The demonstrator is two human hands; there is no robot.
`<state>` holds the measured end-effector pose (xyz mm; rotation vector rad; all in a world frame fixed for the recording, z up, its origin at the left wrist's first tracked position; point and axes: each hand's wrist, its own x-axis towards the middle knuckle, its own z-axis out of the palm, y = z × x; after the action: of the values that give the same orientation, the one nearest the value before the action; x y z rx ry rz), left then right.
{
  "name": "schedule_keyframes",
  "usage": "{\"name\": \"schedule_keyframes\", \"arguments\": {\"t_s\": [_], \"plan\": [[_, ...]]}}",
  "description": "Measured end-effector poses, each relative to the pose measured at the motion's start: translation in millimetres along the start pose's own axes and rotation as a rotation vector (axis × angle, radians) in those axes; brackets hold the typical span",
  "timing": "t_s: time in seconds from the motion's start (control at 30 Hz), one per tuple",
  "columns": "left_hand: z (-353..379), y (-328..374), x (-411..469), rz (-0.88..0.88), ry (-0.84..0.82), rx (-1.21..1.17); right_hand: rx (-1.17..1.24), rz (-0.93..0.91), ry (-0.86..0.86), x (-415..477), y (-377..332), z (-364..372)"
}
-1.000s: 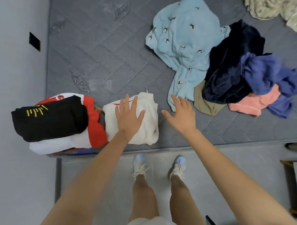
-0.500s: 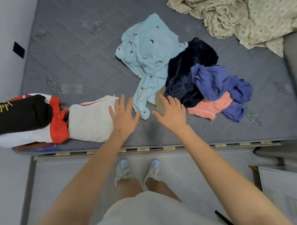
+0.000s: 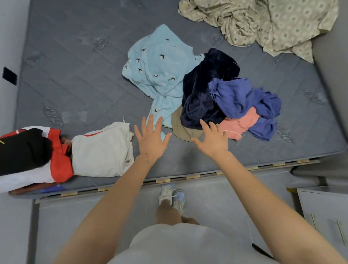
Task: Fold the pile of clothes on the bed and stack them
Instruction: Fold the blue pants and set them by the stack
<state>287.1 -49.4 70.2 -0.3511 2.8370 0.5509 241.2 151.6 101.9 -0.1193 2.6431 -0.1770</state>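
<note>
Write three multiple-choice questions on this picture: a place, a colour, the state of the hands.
1. Where does the folded cream garment lie?
A. on the floor
B. on the bed beside the stack
C. on the unfolded pile

2. What colour is the garment with small birds?
A. pink
B. khaki
C. light blue

3. How are the left hand and right hand?
A. both open, holding nothing
B. both gripping cloth
C. both clenched

Key: 1 B, it lies by the stack at the bed edge; 2 C, pale blue cloth carries the birds; 3 A, fingers spread, nothing held.
</note>
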Motion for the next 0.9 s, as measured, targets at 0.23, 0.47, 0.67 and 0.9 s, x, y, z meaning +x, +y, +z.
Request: {"name": "schedule_keyframes", "arguments": {"t_s": [0.23,0.47,0.67,0.9], "plan": [[-7,0,31,0.064,-0.012,0.044,0.017,0.068,0.004,17,11,-11],[-8,27,72,0.088,-0.042,0.083,0.090,0.078,0.018,44,33,-30],[8,72,115,0.092,-0.063,0.090,0.098,0.091,-0.010,93,74,-44],[49,148,173,0.058,-0.125,0.094,0.137,0.122,-0.059,158,147,-56]]}}
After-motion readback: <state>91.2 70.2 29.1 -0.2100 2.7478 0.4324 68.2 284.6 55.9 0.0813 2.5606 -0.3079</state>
